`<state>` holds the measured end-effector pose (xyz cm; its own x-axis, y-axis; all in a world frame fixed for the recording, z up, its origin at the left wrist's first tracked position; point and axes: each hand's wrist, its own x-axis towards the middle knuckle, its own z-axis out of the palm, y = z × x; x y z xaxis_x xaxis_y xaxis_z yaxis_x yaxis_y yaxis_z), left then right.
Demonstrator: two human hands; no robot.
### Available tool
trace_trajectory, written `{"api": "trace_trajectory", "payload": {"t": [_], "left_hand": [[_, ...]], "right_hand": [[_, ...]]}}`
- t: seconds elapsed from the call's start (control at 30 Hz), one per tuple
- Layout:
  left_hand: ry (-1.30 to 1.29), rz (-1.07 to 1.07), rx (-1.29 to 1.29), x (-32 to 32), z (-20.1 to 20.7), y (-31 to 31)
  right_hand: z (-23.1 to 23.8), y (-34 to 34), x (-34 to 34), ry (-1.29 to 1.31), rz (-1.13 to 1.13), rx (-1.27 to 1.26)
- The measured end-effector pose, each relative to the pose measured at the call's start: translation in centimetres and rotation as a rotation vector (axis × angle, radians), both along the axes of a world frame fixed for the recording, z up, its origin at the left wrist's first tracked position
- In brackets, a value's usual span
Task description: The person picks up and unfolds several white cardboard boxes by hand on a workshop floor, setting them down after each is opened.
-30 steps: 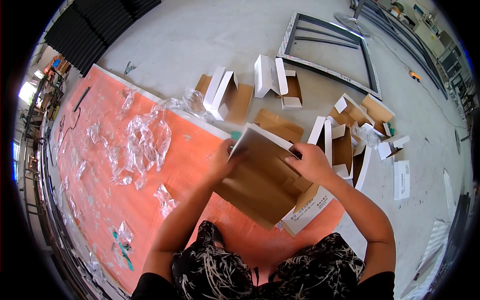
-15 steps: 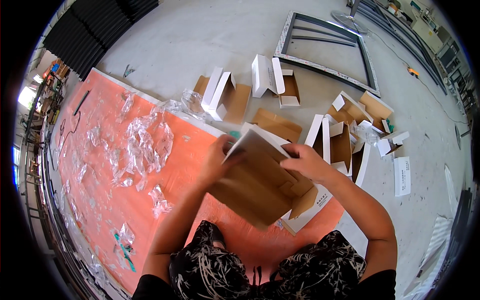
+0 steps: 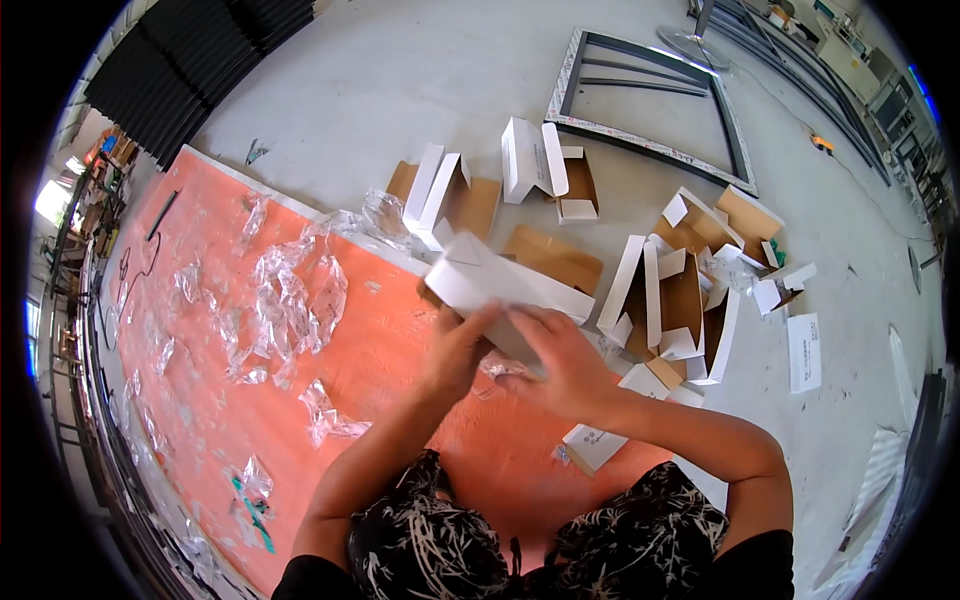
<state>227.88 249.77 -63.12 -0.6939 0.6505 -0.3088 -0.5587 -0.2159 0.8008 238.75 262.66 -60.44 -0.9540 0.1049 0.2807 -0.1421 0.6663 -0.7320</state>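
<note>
A white cardboard box [image 3: 505,283], brown on its inside, is held tilted in front of me. My left hand [image 3: 462,352] has its near left end, fingers closed round the edge. Against the shaded near face of the box lie the stretched fingers of my right hand [image 3: 565,362], its thumb spread away below. Both sets of fingertips nearly meet there, and the motion smears them a little. Behind the held box lies an opened brown cardboard piece [image 3: 552,257] on the floor.
Several opened white boxes [image 3: 668,290] lie to the right, with another box [image 3: 533,160] farther back. Crumpled clear plastic [image 3: 300,290] covers parts of the orange sheet [image 3: 400,370]. A dark rectangular frame [image 3: 655,110] lies at the far right; black stacked panels [image 3: 195,65] stand far left.
The box has turned over, from its brown open inside facing me to its white outside. Both hands have come closer together, the right moving left and down.
</note>
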Motion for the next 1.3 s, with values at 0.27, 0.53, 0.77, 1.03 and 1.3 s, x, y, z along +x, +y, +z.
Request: {"api": "trace_trajectory", "payload": {"t": [0.27,0.53,0.77,1.03,1.3], "left_hand": [[-0.013,-0.141,0.033,-0.7,0.8,-1.1],[-0.086,-0.228,0.140,-2.5,0.6,-2.9],[-0.085,-0.291,0.017,-2.0,0.5,-2.8],[-0.054,-0.371,-0.028,-1.7,0.0,-2.6],[-0.075,-0.334,0.020,-1.9,-0.1,-1.2]], "right_hand": [[-0.9,3.5,-0.3,-0.101,-0.092,-0.041],[0.3,3.1,-0.7,-0.054,-0.034,-0.128],[1.3,4.2,-1.1,-0.289,0.023,0.017],[-0.8,5.3,-0.8,-0.453,0.165,-0.702],[-1.7,4.9,-0.8,-0.727,0.037,-1.190]]}}
